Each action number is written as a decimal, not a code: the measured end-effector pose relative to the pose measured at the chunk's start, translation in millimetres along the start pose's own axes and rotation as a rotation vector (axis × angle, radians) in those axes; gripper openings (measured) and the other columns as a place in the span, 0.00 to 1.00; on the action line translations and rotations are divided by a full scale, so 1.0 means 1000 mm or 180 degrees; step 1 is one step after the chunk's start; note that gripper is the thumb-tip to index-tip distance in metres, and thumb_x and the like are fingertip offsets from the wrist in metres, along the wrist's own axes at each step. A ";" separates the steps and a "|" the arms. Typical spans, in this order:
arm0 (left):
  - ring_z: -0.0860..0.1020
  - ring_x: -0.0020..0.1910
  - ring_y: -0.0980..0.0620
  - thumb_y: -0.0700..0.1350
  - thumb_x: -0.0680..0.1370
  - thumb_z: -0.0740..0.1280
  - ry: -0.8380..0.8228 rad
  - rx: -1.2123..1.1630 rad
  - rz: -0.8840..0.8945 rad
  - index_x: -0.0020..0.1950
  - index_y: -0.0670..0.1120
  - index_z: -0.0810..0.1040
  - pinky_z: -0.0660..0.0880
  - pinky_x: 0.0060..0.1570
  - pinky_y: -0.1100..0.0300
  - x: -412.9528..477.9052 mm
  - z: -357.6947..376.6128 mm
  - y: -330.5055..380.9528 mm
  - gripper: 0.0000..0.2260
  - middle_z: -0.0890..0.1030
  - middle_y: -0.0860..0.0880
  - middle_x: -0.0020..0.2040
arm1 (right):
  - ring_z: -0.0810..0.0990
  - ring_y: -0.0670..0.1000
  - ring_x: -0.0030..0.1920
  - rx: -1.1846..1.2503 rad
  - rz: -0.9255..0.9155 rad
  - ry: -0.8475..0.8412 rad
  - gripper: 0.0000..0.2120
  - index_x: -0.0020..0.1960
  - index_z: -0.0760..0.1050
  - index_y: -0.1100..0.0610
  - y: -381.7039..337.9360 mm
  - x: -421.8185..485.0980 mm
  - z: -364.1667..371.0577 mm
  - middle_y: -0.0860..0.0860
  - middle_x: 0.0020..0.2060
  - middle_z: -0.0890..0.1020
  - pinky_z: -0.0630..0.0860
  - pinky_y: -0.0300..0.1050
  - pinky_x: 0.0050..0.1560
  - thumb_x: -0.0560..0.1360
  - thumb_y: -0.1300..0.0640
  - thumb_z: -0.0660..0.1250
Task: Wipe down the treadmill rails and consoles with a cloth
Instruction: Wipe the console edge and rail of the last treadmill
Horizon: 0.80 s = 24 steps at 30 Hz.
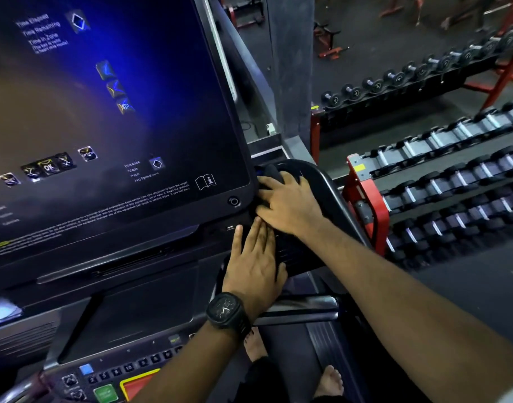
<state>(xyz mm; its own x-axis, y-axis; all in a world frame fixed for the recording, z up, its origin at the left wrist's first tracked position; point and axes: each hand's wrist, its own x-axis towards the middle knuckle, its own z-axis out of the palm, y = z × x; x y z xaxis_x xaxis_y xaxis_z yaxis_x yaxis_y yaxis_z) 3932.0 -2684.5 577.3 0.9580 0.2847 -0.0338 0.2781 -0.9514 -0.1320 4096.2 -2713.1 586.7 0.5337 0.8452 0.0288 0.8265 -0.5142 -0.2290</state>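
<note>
The treadmill console (118, 126) fills the left of the view, its dark screen lit blue. At its lower right corner lies a black cloth (271, 172), bunched against the curved side tray (325, 184). My right hand (290, 205) presses flat on the cloth with fingers spread, covering most of it. My left hand (254, 266), with a black watch on the wrist, rests flat on the console's right side just below, fingers straight, fingertips touching the right hand.
A button panel (118, 370) with green and red keys sits at the bottom left. A metal handrail (307, 311) runs under my left wrist. Bare feet (331, 382) stand on the belt. Red dumbbell racks (366, 199) stand close on the right.
</note>
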 end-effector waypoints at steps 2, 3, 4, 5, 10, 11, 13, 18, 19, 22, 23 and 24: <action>0.43 0.81 0.46 0.57 0.81 0.54 0.0004 -0.0039 0.0002 0.81 0.40 0.51 0.32 0.75 0.43 0.000 0.000 0.000 0.33 0.51 0.42 0.81 | 0.59 0.58 0.78 -0.0027 -0.0026 -0.0220 0.24 0.75 0.65 0.35 0.010 0.016 -0.003 0.40 0.79 0.60 0.59 0.67 0.73 0.80 0.36 0.56; 0.42 0.81 0.47 0.58 0.81 0.54 -0.0005 -0.0045 0.0002 0.81 0.41 0.50 0.32 0.75 0.44 0.000 0.000 0.000 0.34 0.48 0.42 0.82 | 0.60 0.59 0.77 -0.0096 0.0129 -0.0234 0.25 0.76 0.63 0.36 0.015 0.020 -0.004 0.42 0.80 0.60 0.61 0.66 0.71 0.79 0.36 0.56; 0.41 0.80 0.47 0.58 0.81 0.53 -0.0016 -0.0028 -0.0002 0.81 0.41 0.50 0.33 0.75 0.44 0.001 0.001 -0.001 0.34 0.48 0.42 0.81 | 0.61 0.60 0.76 -0.0133 0.0381 -0.0155 0.26 0.77 0.62 0.37 0.018 0.022 -0.003 0.44 0.80 0.60 0.63 0.66 0.69 0.79 0.35 0.56; 0.42 0.80 0.47 0.59 0.80 0.52 -0.0034 -0.0014 -0.0020 0.81 0.41 0.52 0.35 0.76 0.43 0.002 0.003 -0.001 0.35 0.49 0.42 0.81 | 0.62 0.61 0.75 -0.0116 0.0706 -0.0015 0.27 0.77 0.62 0.39 0.019 0.020 -0.003 0.46 0.80 0.60 0.65 0.66 0.68 0.79 0.36 0.56; 0.38 0.80 0.48 0.63 0.78 0.47 -0.0164 -0.0085 0.0029 0.82 0.41 0.46 0.32 0.75 0.43 0.005 0.008 -0.003 0.38 0.47 0.43 0.82 | 0.61 0.63 0.75 -0.0229 0.0867 0.0187 0.26 0.76 0.65 0.42 0.004 0.000 0.004 0.48 0.79 0.62 0.64 0.67 0.69 0.79 0.38 0.57; 0.34 0.79 0.48 0.63 0.78 0.47 -0.0193 -0.0108 0.0044 0.81 0.41 0.43 0.30 0.74 0.43 0.006 0.008 -0.003 0.39 0.44 0.44 0.82 | 0.61 0.61 0.75 -0.0209 0.0557 0.0203 0.26 0.75 0.66 0.40 0.005 0.001 0.003 0.47 0.79 0.62 0.63 0.67 0.70 0.79 0.38 0.57; 0.31 0.78 0.48 0.64 0.79 0.50 -0.0182 -0.0162 0.0029 0.81 0.42 0.39 0.28 0.73 0.43 0.007 0.007 -0.002 0.40 0.40 0.44 0.81 | 0.62 0.59 0.75 -0.0107 0.0197 0.0148 0.25 0.75 0.66 0.38 0.014 0.010 -0.001 0.44 0.78 0.63 0.62 0.65 0.71 0.78 0.37 0.59; 0.29 0.77 0.50 0.63 0.81 0.52 -0.0209 -0.0250 0.0008 0.80 0.43 0.36 0.27 0.73 0.44 0.004 0.004 -0.002 0.40 0.36 0.45 0.81 | 0.63 0.64 0.73 -0.0017 0.1337 0.0233 0.29 0.77 0.63 0.42 0.025 0.008 -0.003 0.50 0.79 0.62 0.67 0.66 0.66 0.78 0.37 0.58; 0.29 0.77 0.50 0.63 0.81 0.52 -0.0230 -0.0229 0.0014 0.80 0.43 0.35 0.26 0.73 0.44 0.004 0.003 -0.002 0.39 0.35 0.45 0.81 | 0.63 0.65 0.74 -0.0089 0.1342 0.0270 0.28 0.77 0.64 0.43 0.019 0.002 0.000 0.51 0.79 0.62 0.66 0.67 0.67 0.78 0.37 0.58; 0.27 0.75 0.50 0.64 0.81 0.50 -0.0334 -0.0202 0.0050 0.80 0.42 0.36 0.26 0.72 0.44 0.005 0.002 -0.002 0.39 0.37 0.45 0.81 | 0.61 0.62 0.75 -0.0223 0.0580 0.0229 0.27 0.75 0.66 0.40 0.003 -0.006 0.006 0.47 0.79 0.63 0.63 0.67 0.70 0.77 0.37 0.59; 0.28 0.75 0.50 0.64 0.81 0.49 -0.0359 -0.0188 0.0046 0.80 0.42 0.36 0.26 0.72 0.44 0.005 0.002 -0.002 0.39 0.37 0.45 0.81 | 0.61 0.60 0.76 -0.0169 0.0351 0.0213 0.26 0.75 0.67 0.38 0.002 -0.003 0.006 0.45 0.79 0.63 0.62 0.67 0.71 0.77 0.36 0.59; 0.28 0.76 0.50 0.65 0.80 0.48 -0.0354 -0.0175 0.0031 0.80 0.42 0.36 0.26 0.72 0.44 0.004 0.003 -0.003 0.39 0.38 0.45 0.81 | 0.61 0.59 0.76 -0.0141 0.0230 0.0161 0.26 0.75 0.67 0.37 0.004 0.003 0.005 0.44 0.79 0.63 0.62 0.67 0.71 0.77 0.36 0.59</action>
<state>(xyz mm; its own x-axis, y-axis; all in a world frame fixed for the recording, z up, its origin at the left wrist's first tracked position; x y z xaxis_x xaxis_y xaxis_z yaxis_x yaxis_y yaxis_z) 3935.1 -2680.1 574.4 0.9479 0.2839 -0.1447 0.2753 -0.9583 -0.0766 4100.0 -2712.2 580.7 0.5997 0.7977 0.0633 0.7921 -0.5804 -0.1890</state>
